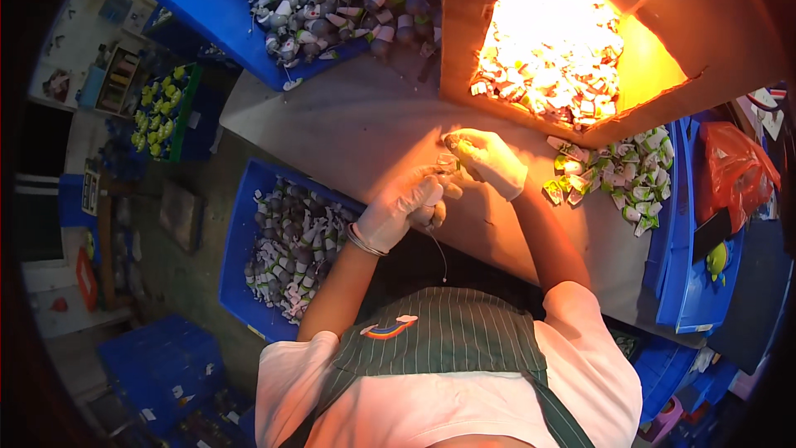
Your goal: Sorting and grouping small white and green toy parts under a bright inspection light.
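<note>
My left hand (pixel 405 203) and my right hand (pixel 491 159), both in white gloves, meet over the grey table (pixel 348 129). Between their fingertips they pinch a small grey item with a paper tag (pixel 450 160). A thin string hangs down from my left hand toward my striped apron. The item itself is mostly hidden by the fingers.
A blue crate (pixel 240 236) of small grey tagged items sits low at my left; another blue tray (pixel 224 8) of them is at the table's far side. A brightly lit cardboard box (pixel 464 33) holds paper tags. Loose green-white tags (pixel 626 174) lie right, next to a blue bin (pixel 680 241).
</note>
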### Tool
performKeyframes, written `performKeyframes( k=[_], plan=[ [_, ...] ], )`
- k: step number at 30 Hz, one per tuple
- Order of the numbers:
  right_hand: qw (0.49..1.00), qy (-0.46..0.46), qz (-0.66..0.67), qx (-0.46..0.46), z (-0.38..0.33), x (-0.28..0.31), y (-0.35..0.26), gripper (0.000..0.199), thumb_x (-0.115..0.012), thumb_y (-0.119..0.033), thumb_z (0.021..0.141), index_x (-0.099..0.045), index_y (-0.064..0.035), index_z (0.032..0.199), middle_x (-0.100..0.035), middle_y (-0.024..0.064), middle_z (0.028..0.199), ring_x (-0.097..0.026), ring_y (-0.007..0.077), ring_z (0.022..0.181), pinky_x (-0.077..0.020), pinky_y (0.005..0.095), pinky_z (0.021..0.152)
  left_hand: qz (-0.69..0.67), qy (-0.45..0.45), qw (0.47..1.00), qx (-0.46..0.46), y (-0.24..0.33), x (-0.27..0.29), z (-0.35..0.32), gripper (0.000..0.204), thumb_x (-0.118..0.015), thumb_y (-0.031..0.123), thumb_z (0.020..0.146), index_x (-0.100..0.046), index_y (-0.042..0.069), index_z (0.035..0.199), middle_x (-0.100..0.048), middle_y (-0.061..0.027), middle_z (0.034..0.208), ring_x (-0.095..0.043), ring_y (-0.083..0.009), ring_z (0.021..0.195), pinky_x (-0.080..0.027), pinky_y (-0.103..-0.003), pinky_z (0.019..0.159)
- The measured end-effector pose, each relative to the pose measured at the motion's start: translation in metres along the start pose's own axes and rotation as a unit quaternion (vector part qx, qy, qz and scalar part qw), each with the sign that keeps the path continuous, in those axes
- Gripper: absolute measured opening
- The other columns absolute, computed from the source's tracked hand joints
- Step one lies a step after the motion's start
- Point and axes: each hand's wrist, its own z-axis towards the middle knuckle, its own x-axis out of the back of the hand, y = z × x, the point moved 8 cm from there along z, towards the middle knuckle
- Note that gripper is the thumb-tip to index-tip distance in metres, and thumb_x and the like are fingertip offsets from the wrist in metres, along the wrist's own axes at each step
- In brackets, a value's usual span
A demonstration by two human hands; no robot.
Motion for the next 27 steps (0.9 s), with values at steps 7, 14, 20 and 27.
performKeyframes(
  k=[7,14,20,27],
  plan=[
    [0.993,-0.107,0.012,-0.043,-0.023,-0.014,0.017,0.018,-0.063,-0.027,0.086,-0.062,-0.0094,0.084,-0.053,-0.0044,0.064,-0.041,0.0025,0.049,-0.0286,0.0192,0.044,0.004,-0.001,0.999,0.035,-0.016,0.002,-0.012,0.036,-0.063,0.025,0.093,-0.053,0.005,0.121,-0.056,-0.0002,0.076,-0.050,-0.0067,0.060,-0.039,-0.021,0.053],
    [0.994,0.106,0.026,0.023,-0.012,-0.018,0.041,0.014,-0.053,-0.015,0.095,-0.059,-0.0023,0.099,-0.057,0.0006,0.067,-0.049,0.0065,0.048,-0.0360,0.0205,0.043,0.061,0.088,0.976,-0.192,-0.014,0.024,-0.011,0.057,-0.064,0.019,0.093,-0.037,0.002,0.140,-0.057,-0.0093,0.124,-0.057,-0.0105,0.105,-0.050,-0.027,0.089],
    [0.984,0.096,0.150,-0.007,-0.025,-0.041,0.006,0.020,-0.057,-0.025,0.095,-0.057,-0.0051,0.095,-0.056,0.0005,0.071,-0.046,0.0052,0.052,-0.0347,0.0189,0.045,0.222,0.167,0.954,-0.116,-0.009,0.046,-0.017,0.061,-0.075,0.020,0.083,-0.044,-0.002,0.131,-0.062,-0.0179,0.117,-0.061,-0.0189,0.106,-0.050,-0.031,0.087],
    [0.989,0.078,0.122,0.017,-0.035,-0.030,0.004,0.017,-0.058,-0.021,0.097,-0.057,-0.0034,0.097,-0.059,0.0014,0.074,-0.048,0.0056,0.056,-0.0396,0.0204,0.051,0.275,0.151,0.946,-0.079,-0.009,0.039,-0.009,0.055,-0.070,0.012,0.087,-0.044,-0.005,0.132,-0.066,-0.0128,0.103,-0.064,-0.0135,0.090,-0.052,-0.026,0.078]
  ],
)
